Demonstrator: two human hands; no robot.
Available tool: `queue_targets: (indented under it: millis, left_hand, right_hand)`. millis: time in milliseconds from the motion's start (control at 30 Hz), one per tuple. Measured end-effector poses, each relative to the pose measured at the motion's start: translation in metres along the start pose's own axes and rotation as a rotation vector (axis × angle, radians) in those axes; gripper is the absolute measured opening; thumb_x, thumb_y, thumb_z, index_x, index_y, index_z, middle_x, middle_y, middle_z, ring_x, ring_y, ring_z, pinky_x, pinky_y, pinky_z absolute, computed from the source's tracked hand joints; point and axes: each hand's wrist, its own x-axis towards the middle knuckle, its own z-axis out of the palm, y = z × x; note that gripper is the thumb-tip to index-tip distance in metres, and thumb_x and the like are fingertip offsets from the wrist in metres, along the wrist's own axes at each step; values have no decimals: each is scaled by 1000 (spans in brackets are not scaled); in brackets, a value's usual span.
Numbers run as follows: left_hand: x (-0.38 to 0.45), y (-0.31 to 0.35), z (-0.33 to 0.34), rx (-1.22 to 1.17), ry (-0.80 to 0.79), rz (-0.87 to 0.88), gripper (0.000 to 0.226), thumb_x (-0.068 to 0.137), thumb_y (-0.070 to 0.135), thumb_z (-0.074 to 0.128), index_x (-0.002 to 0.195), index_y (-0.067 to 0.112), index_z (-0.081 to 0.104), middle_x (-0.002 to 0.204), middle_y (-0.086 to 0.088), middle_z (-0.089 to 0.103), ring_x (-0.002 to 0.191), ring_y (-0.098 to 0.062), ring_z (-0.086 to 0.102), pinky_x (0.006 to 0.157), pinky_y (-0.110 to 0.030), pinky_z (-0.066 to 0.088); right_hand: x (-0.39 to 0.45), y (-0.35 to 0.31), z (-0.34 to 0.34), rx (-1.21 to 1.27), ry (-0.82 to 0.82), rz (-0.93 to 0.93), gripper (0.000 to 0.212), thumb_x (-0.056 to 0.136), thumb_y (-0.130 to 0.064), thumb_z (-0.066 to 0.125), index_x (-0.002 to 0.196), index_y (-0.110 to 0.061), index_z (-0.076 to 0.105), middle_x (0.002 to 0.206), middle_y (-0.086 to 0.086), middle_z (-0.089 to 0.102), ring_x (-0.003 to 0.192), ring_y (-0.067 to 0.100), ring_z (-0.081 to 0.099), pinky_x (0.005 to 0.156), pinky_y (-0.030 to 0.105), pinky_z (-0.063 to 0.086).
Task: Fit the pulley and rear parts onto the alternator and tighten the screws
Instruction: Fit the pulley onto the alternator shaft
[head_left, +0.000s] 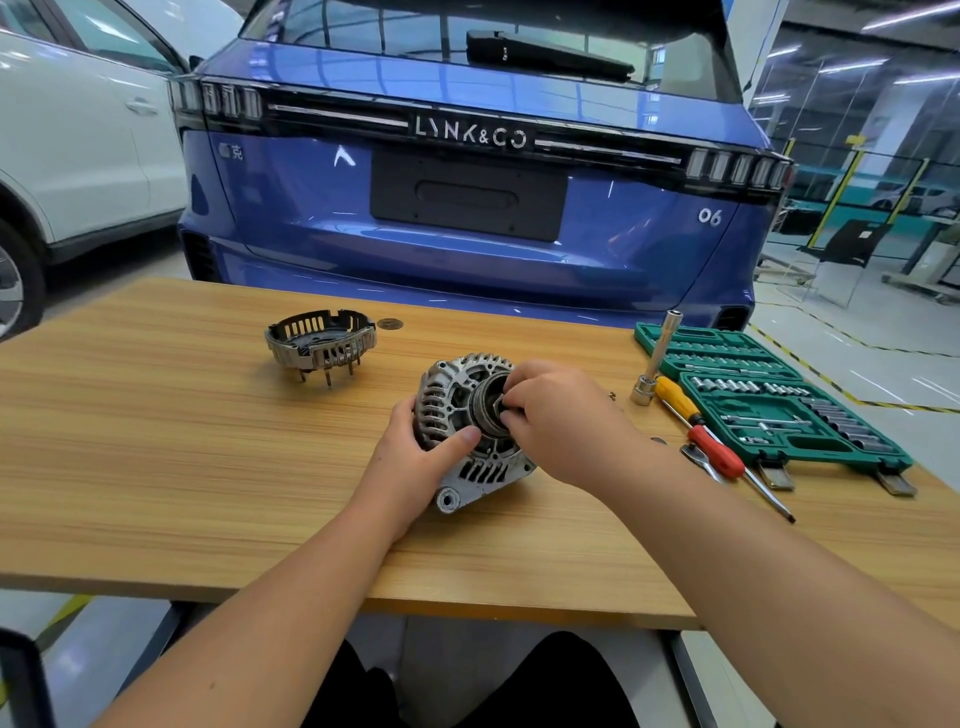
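Alternator (470, 415) mid wooden table (156, 441), left hand (415, 462) gripping its housing, right hand (550, 415) fingers pinched at the pulley (491, 402), rear cover (319, 340) apart, green socket set (769, 400), blue car (467, 249) lettered "LYNK&CO", "06".

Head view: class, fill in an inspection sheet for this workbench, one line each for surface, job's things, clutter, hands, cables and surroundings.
Surface: wooden table.
Job's things: alternator lying mid-table; slotted rear cover apart, farther back left.
Clutter: open green socket set, tall socket extension, yellow screwdriver, red screwdriver at right.
Hands: left hand steadies the alternator housing; right hand pinches at its central hub.
Cables: nothing seen.
Surroundings: blue car behind table, white car left.
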Motion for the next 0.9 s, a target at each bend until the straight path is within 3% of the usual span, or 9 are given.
queue_targets:
  millis: [267, 467, 600, 767, 900]
  left_hand:
    - [-1, 0, 0, 5, -7, -4, 58, 61, 70, 77, 105, 64, 40, 110, 19, 66, 92, 6, 67, 78, -30, 58]
    - [0, 0, 0, 0, 2, -7, 75, 60, 70, 77, 122, 52, 39, 111, 19, 65, 91, 7, 66, 74, -24, 55]
    - [0, 0, 0, -7, 0, -10, 78, 60, 69, 78, 125, 50, 39, 111, 19, 66, 92, 6, 67, 77, -28, 57]
    - [0, -1, 0, -11, -5, -9, 68, 60, 69, 79, 115, 56, 42, 111, 19, 67, 93, 6, 67, 78, -29, 57]
    - [0, -1, 1, -22, -7, -3, 59, 60, 68, 79, 105, 63, 43, 108, 19, 68, 93, 4, 68, 77, -29, 58]
  right_hand:
    - [2, 3, 2, -218, 51, -101, 25, 104, -34, 51, 104, -22, 73, 108, -8, 63, 98, 15, 49, 81, 34, 54]
    - [5, -1, -1, -267, 22, -121, 16, 102, -27, 57, 106, -24, 72, 106, -7, 58, 95, 16, 48, 74, 34, 53]
    - [-3, 0, 2, -294, -18, -146, 18, 96, -17, 59, 110, -22, 69, 118, -5, 52, 96, 18, 47, 62, 31, 43]
    - [-16, 12, 11, -187, -37, -158, 39, 97, -11, 51, 135, -17, 56, 141, -12, 36, 107, 20, 52, 76, 39, 56]
    - [-16, 16, 11, 18, 49, -107, 29, 103, -25, 48, 126, -15, 64, 139, -14, 42, 98, 16, 60, 82, 38, 56]
